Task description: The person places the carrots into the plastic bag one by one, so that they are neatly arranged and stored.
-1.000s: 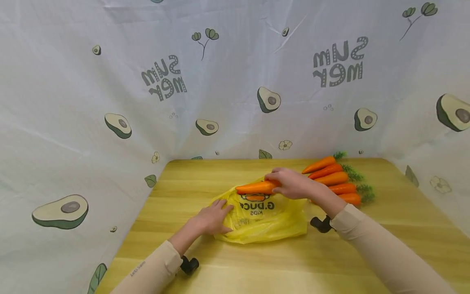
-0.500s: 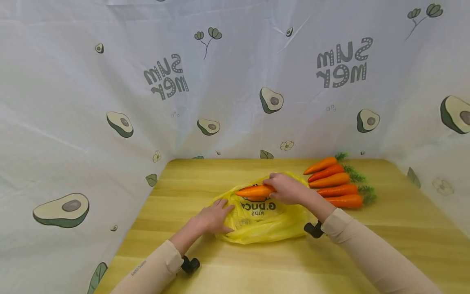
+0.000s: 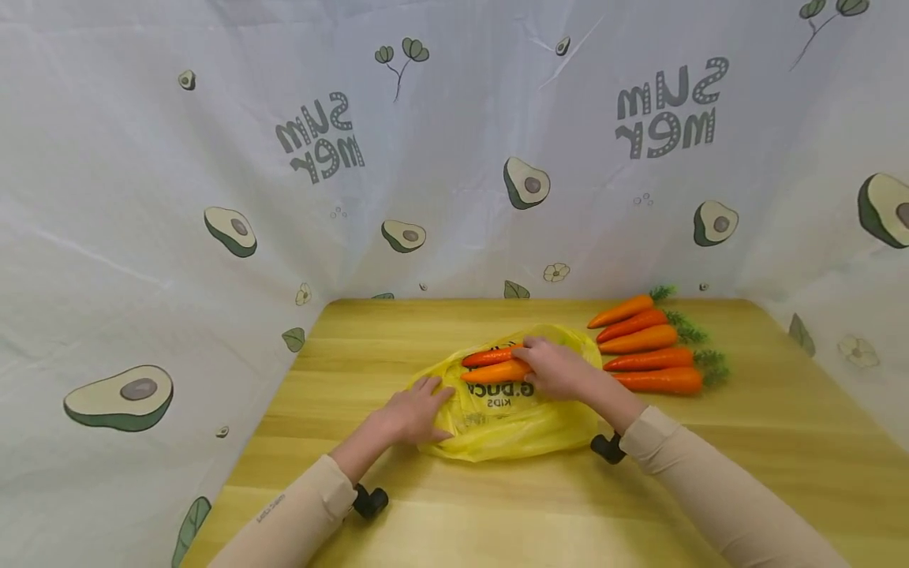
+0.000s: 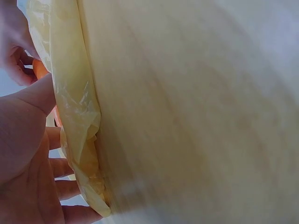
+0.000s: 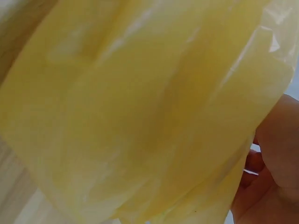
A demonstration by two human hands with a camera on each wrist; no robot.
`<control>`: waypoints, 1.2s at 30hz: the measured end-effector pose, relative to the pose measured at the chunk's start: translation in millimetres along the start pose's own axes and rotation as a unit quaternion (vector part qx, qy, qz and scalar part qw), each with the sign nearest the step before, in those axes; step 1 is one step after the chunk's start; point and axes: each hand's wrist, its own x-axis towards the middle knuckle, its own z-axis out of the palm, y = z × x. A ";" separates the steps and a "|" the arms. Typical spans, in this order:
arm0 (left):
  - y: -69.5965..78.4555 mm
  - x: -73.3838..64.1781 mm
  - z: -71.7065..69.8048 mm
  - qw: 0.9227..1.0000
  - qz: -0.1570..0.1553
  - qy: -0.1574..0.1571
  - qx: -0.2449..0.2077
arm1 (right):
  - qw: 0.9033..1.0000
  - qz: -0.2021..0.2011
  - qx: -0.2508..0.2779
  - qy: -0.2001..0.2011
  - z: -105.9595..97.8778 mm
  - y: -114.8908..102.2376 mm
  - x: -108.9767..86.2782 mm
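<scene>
A yellow plastic bag (image 3: pixel 511 442) with dark print lies on the wooden table. Over its print, two carrots lie side by side with tips pointing left: a redder carrot (image 3: pixel 486 357) behind and an orange carrot (image 3: pixel 493 371) in front. My right hand (image 3: pixel 561 371) pinches the orange one near its thick end, whose top is hidden; whether it also holds the redder one I cannot tell. At the bag's left edge, my left hand (image 3: pixel 417 412) rests with fingers spread. The left wrist view shows its fingers (image 4: pixel 70 189) fairly straight, their tips behind the bag's rim.
Several carrots (image 3: pixel 639 339) with green tops lie in a fanned row to the right of the bag. Behind the table (image 3: pixel 483 505) hangs a pale curtain (image 3: pixel 454 158) with avocado prints. In the right wrist view, yellow plastic fills most of the frame.
Two carrots now show over the bag where one showed before. My right hand first moved a little left and down, then stayed near the same spot. The left hand has barely moved.
</scene>
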 end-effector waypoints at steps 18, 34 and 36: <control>-1.2 0.9 -0.7 1.000 0.003 -0.003 -0.016 | 0.998 -0.014 -0.017 0.055 11.2 3.1 -3.3; -1.3 2.1 0.5 1.000 0.003 0.000 -0.013 | 0.997 -0.030 -0.004 0.066 12.9 3.3 -2.3; -1.5 2.5 0.8 1.000 0.002 -0.001 -0.011 | 0.997 -0.029 -0.004 0.068 13.5 3.6 -2.5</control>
